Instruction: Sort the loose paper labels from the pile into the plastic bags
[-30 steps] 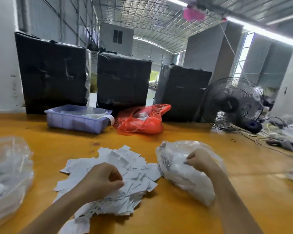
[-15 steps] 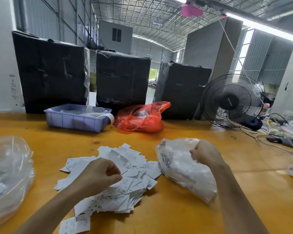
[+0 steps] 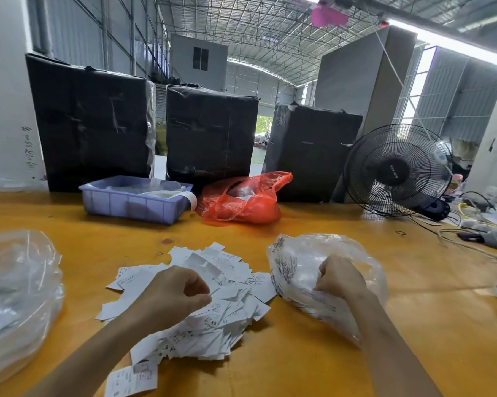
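Head view: we find the paper labels (image 3: 213, 299) piled mid-table, our left hand (image 3: 170, 296) curled, pinching some, and our right hand (image 3: 340, 277) gripping the clear plastic bag (image 3: 304, 262) beside them. We judge them light, limp, slippery; pinch edges.

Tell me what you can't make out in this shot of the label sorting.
All in the head view:
- Whether the left hand holds a label: its curled fingers hide the grip over the label pile.
- The print on the labels: too small, apart from an XS.
- What the clear bag holds under the right hand: cloudy plastic blurs it.
- The big bag on the left: cut off by the frame edge.
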Tool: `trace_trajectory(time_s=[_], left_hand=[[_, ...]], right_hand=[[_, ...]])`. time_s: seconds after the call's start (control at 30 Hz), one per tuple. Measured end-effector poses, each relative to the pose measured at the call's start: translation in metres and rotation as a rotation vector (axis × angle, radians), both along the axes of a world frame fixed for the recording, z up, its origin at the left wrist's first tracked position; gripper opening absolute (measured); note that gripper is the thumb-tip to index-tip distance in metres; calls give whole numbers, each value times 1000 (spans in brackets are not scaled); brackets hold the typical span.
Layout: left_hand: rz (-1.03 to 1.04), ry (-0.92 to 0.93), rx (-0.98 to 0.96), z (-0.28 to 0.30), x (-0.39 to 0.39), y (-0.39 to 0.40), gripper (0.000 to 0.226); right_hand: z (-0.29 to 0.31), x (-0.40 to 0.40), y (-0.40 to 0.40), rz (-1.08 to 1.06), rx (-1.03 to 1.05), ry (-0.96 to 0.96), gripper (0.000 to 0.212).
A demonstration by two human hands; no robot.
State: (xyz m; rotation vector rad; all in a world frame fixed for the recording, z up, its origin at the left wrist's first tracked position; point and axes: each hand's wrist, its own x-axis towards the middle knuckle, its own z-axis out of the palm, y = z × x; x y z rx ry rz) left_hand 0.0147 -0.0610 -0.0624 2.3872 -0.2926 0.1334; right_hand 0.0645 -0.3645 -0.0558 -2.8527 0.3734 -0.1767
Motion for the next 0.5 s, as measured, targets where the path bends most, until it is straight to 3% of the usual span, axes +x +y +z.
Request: trace_trajectory(time_s=[0.07,0.33,0.43,0.5], left_hand=[[4,11,-8,0,1,1,4],[-9,8,-30,1,-1,1,6],[5,-7,-39,2,-1,0,4],[15,-16,-102,4,-1,0,20]], right_hand=[[1,1,-4,57,92,35,42],[16,-1,-11,116,314,50,38],[29,-5,-9,115,132,-170,35],[42,-12,4,188,178,-366,32]])
